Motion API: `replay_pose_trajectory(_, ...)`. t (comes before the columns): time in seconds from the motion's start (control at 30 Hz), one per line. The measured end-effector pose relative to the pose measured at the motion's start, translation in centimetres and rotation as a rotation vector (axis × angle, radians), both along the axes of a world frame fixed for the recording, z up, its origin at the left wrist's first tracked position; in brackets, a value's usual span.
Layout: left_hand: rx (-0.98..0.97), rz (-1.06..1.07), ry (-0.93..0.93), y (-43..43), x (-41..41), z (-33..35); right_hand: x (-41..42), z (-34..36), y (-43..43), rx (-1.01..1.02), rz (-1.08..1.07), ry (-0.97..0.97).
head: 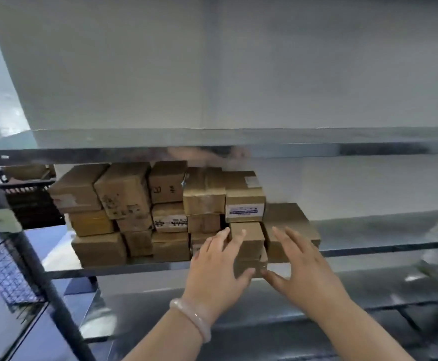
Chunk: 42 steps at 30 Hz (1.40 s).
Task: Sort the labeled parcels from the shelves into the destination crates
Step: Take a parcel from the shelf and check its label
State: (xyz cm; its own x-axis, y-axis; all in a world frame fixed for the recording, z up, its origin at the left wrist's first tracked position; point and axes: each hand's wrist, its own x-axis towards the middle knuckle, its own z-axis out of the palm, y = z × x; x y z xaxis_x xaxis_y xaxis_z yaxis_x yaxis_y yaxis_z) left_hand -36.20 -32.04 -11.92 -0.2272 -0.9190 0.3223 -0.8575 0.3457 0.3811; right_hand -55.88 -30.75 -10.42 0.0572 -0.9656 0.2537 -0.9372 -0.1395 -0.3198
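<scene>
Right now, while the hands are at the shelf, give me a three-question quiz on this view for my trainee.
1. True or false: both hands are around the same small cardboard box at the front of the shelf.
2. Which wrist wears the pale bangle? A) left B) right C) neither
3. Fill in: the box with the white and blue label sits directly ______ the box being reached for.

Key:
1. True. The left hand is on its left side; the right hand is at its right side, fingers spread.
2. A
3. above
</scene>
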Motion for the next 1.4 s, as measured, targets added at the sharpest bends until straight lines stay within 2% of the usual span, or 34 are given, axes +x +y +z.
replay_pose_trajectory(0.2,0.070,-0.160,-0.014,-4.1,-6.7,-0.7,-5.7,-2.0,-1.5,0.082,-0.107,-0.073)
replay_pose_trajectory(0.43,0.117,-0.317,-0.007,-10.8,-12.3,-1.0,-11.4,-0.7,-6.4,0.019,-0.261,-0.063)
replay_pose_trajectory(0.63,0.244,-0.358,-0.120,-16.5,-14.7,-2.2,-12.6,-1.1,-11.2,0.085,-0.313,-0.075)
replay_pose_trajectory(1.07,0.444,-0.273,-0.231,-20.8,-17.2,-4.8,-13.9,-5.9,-18.1,0.210,-0.257,-0.173)
replay_pose_trajectory(1.3,0.572,-0.112,-0.235,-21.6,-18.7,-5.9,-16.3,-8.4,-22.2,0.306,-0.127,-0.155)
replay_pose_trajectory(1.4,0.621,-0.007,-0.202,-22.0,-19.8,-6.6,-18.3,-9.1,-23.6,0.374,-0.104,-0.203)
